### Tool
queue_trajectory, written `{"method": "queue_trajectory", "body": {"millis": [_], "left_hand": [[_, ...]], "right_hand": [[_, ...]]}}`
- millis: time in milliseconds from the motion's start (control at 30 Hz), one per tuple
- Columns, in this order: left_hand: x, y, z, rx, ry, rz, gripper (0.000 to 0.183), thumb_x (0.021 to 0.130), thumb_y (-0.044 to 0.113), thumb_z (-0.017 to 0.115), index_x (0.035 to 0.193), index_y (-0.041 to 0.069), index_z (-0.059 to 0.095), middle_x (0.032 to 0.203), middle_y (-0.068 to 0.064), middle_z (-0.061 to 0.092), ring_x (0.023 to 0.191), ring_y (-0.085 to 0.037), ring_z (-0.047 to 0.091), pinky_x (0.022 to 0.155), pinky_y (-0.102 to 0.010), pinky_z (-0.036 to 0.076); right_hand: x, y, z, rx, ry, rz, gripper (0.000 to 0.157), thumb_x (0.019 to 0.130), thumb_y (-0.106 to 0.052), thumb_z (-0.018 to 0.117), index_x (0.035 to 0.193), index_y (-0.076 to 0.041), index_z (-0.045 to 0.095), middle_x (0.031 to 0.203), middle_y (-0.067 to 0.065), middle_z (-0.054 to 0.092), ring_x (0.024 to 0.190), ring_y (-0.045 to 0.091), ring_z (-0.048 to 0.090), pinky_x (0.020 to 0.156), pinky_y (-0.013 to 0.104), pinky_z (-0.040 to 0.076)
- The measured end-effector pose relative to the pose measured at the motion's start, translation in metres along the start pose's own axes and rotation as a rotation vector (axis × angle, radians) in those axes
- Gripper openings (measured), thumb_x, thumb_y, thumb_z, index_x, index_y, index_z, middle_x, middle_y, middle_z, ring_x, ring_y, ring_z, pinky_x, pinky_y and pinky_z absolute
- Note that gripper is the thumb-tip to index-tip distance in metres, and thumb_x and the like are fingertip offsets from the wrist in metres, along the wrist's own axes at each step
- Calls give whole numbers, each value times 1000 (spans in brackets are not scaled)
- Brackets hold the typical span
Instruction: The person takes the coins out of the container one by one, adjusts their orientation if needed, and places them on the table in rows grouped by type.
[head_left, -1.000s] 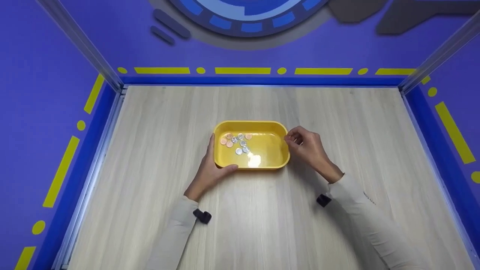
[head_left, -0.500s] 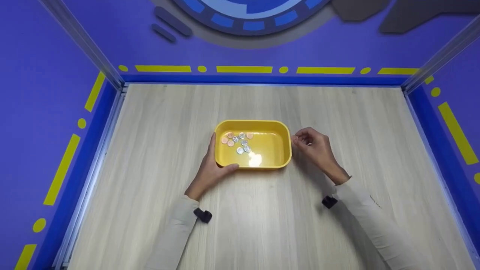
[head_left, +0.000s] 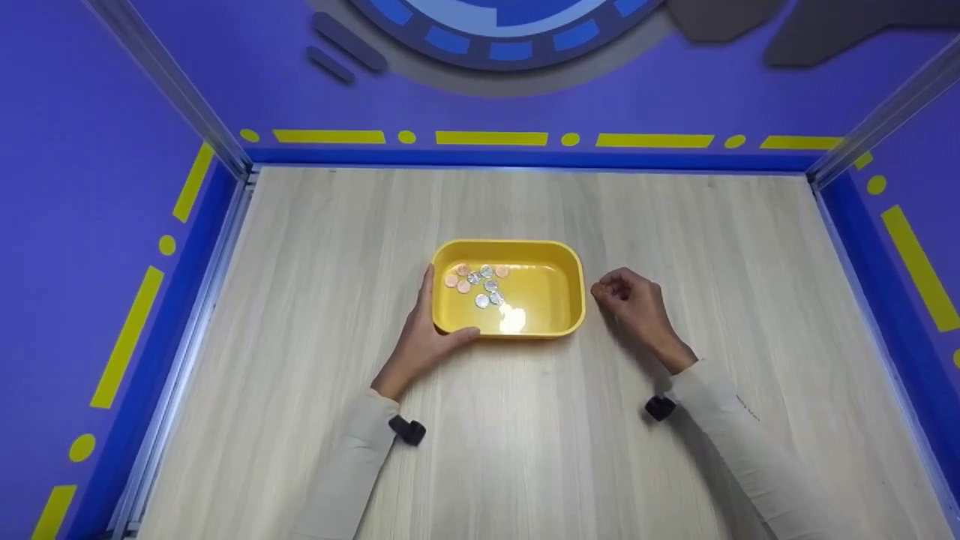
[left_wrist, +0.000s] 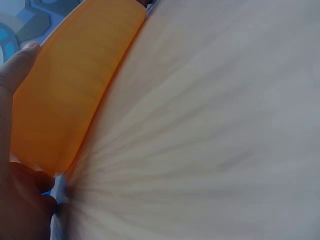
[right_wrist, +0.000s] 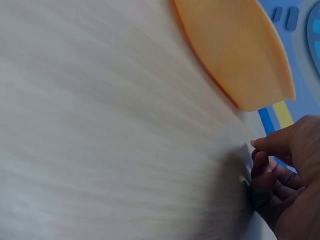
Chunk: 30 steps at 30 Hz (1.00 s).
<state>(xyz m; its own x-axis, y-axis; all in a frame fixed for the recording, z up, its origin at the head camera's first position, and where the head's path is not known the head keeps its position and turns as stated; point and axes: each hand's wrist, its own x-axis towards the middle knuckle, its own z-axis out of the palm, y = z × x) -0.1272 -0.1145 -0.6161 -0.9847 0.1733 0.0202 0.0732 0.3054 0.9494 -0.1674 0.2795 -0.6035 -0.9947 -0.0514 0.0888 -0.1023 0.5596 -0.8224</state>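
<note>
A yellow rectangular tub (head_left: pixel 547 330) stands on the table in the head view. Inside it, toward the left, lie several silver coins (head_left: pixel 490 286) and several copper coins (head_left: pixel 451 280). My left hand (head_left: pixel 424 341) grips the tub's left end, thumb over the near rim and fingers along the outer side. Just off the tub's right end, my right hand (head_left: pixel 636 304) pinches a copper coin (head_left: pixel 598 289) between thumb and fingertips, near the table. The right wrist view shows the right hand (right_wrist: pixel 290 175) with curled fingers, but the coin is hard to make out there.
The wood-grain table (head_left: pixel 510 450) surrounds the tub. Blue-purple panels (head_left: pixel 510 112) with yellow markings close off the back and both sides. A black wrist device (head_left: pixel 407 430) sits on the left sleeve and another black device (head_left: pixel 660 408) on the right one.
My right hand has moved right and slightly nearer to me, away from the tub's right rim, carrying the coin down toward the table. My left hand keeps its grip, and the coins in the tub lie unchanged.
</note>
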Motion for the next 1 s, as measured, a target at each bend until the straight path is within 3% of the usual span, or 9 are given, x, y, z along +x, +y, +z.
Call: {"method": "queue_trajectory", "body": {"millis": [200, 367, 567, 800, 1000], "left_hand": [[0, 1, 0, -13, 4, 2, 138, 85, 38, 98, 179, 15, 0, 177, -10, 35, 142, -23, 55, 121, -48, 42], [0, 1, 0, -5, 4, 1, 139, 85, 42, 98, 179, 14, -1, 179, -9, 32, 148, -22, 51, 124, -46, 39], [0, 1, 0, -6, 5, 3, 138, 85, 36, 98, 178, 14, -1, 180, -8, 29, 153, -23, 47, 127, -46, 35], [-1, 0, 0, -9, 2, 1, 140, 84, 44, 98, 179, 15, -2, 180, -9, 29, 154, -25, 46, 127, -47, 35], [0, -1, 1, -12, 2, 4, 139, 84, 40, 98, 178, 13, -1, 180, -9, 29, 155, -25, 45, 128, -47, 33]], "right_hand": [[1, 5, 1, -48, 22, -25, 12, 104, -11, 78, 108, 1, 77, 95, 12, 77, 85, 22, 68, 72, 14, 48], [2, 6, 2, -61, 29, -28, 14, 104, -12, 77, 110, 0, 77, 96, 12, 76, 85, 22, 67, 71, 14, 47], [4, 8, 3, -50, 42, -17, 16, 105, -15, 77, 111, 0, 77, 97, 11, 74, 86, 22, 66, 71, 14, 48], [5, 10, 4, -77, 62, -1, 16, 102, -8, 79, 113, 2, 78, 102, 15, 73, 89, 23, 63, 75, 20, 47], [5, 12, 5, -92, 70, 6, 17, 101, -8, 78, 114, 2, 79, 103, 16, 72, 90, 25, 63, 77, 24, 47]]}}
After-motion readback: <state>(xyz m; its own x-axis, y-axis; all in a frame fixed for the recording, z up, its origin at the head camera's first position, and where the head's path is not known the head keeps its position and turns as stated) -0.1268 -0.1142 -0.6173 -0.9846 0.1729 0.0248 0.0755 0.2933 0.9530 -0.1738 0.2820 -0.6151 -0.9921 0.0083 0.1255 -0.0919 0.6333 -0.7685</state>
